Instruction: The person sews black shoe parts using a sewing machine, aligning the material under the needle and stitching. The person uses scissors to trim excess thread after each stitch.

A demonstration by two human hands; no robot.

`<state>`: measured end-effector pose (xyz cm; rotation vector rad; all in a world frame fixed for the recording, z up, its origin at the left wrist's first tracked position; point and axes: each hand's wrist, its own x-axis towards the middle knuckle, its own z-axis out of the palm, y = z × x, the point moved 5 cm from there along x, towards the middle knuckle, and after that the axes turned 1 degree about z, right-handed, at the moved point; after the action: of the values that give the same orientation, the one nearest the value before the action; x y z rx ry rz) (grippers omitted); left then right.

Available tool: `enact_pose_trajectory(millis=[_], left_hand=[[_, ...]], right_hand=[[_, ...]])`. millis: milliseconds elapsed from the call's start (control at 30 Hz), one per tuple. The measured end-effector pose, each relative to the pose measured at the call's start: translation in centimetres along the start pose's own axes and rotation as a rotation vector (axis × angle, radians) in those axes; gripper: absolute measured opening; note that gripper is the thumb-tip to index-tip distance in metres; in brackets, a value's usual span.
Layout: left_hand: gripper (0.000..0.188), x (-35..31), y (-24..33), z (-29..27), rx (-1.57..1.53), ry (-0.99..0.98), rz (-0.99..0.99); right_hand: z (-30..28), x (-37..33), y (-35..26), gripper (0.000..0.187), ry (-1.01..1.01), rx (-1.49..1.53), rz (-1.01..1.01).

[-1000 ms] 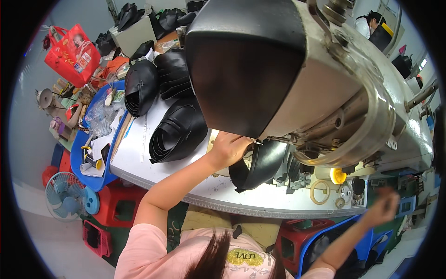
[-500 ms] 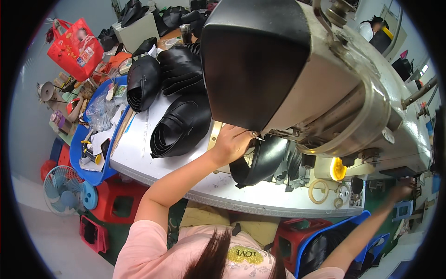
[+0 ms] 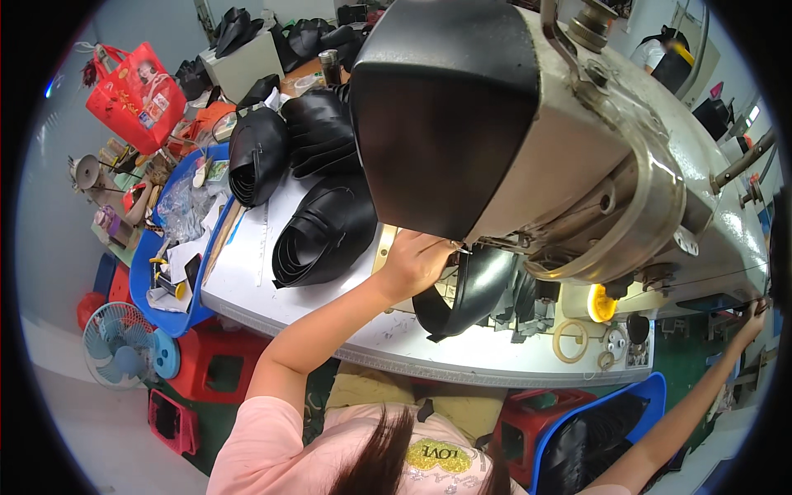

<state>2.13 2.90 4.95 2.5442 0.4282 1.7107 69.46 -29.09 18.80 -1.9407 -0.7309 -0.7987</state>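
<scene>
My left hand (image 3: 417, 264) is at the needle area of a sewing machine (image 3: 610, 157), under its black head cover. Its fingers are pinched together by a small metal tip; what they hold is too small to make out. Just right of it a curved black leather-like piece (image 3: 472, 289) stands on the machine bed, with several grey-black strips (image 3: 521, 301) beside it. My right arm stretches far out to the right, and my right hand (image 3: 752, 322) is up at the far end of the machine. Its fingers are too small and partly hidden to read.
Rolled black pieces (image 3: 323, 231) lie on the white table (image 3: 247, 285) to the left. Beyond them is a blue tray (image 3: 177, 318) of scraps. A fan (image 3: 122, 351) and red stool (image 3: 219, 363) stand left below; a blue bin (image 3: 656, 392) of black pieces sits at right.
My right hand has moved up and outward to the machine's far right end. My left hand stays at the needle area. The whole view has shifted slightly.
</scene>
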Motion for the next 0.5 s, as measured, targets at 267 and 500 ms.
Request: enact_pose_trajectory(millis=[267, 500], left_hand=[[0.014, 0.2, 0.0, -0.1, -0.009, 0.081, 0.021], [0.011, -0.2, -0.2, 0.0, 0.0, 0.074, 0.03]], right_hand=[[-0.2, -19.5, -16.4, 0.02, -0.002, -0.03, -0.221], [4.6, -30.2, -25.9, 0.029, -0.323, 0.048, -0.413]])
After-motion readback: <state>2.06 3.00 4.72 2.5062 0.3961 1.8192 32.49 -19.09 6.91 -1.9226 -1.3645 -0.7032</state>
